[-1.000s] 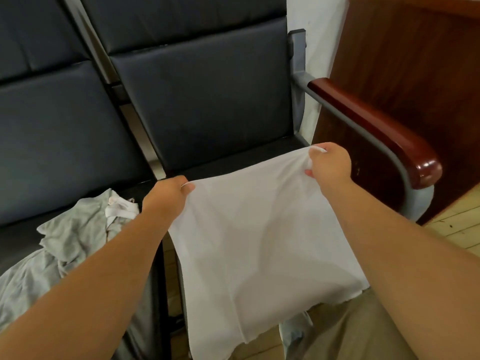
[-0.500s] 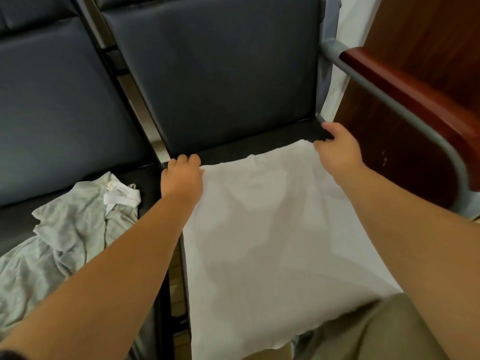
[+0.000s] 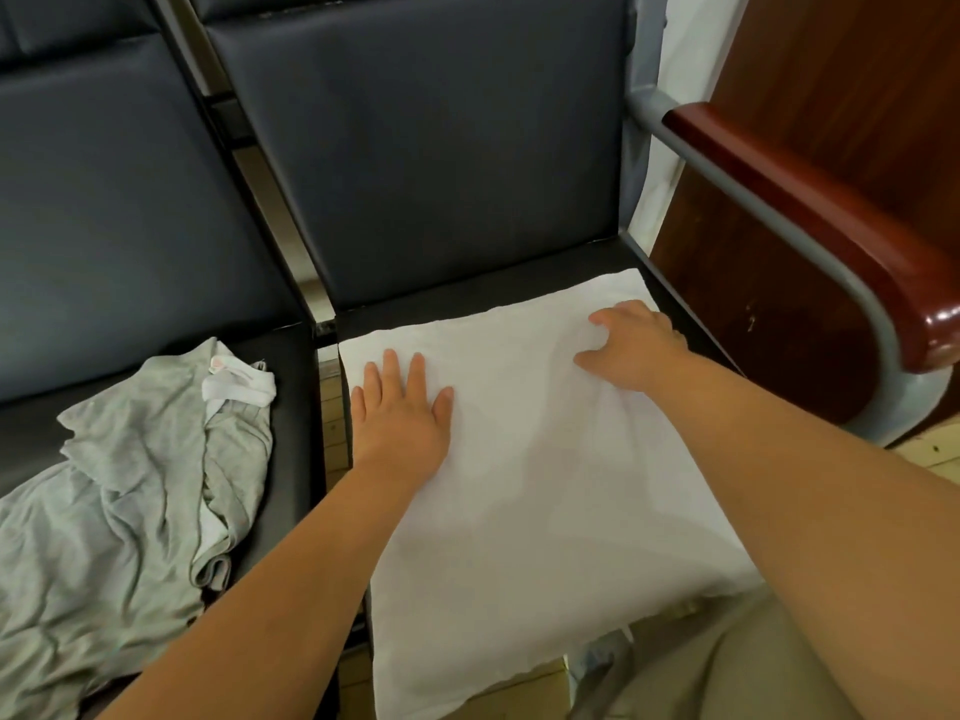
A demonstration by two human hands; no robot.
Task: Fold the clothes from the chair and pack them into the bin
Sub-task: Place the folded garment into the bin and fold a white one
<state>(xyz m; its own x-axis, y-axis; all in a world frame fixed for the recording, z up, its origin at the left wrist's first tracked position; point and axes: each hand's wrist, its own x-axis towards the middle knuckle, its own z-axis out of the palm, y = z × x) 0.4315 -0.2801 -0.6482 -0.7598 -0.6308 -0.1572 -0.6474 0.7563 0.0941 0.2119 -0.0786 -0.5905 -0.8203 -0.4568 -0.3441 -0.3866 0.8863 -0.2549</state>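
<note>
The white cloth lies spread flat on the dark seat, and I place everything else from it. My left hand lies palm down on its far left corner, fingers straight and a little apart, pressing the cloth and holding nothing. My right hand rests near its far right corner with the fingers loosely bent, their tips on the cloth and the thumb stretched toward the left hand; I see nothing gripped there. Both my forearms cross the cloth and cover part of its near half. Left of the cloth, across a narrow gap that shows the floor, a crumpled grey garment lies on the next seat with a small white piece on its far end; what that piece is I cannot make out. Behind the cloth rises the dark padded backrest. Right of the cloth a grey metal arm topped with a reddish wooden armrest curves down, and beyond it stands a brown wood panel. The cloth's near edge hangs over the seat front, and its near right corner is hidden by my khaki trouser leg. The grey garment runs out of view at the left and bottom edges, so its full shape stays unclear.
</note>
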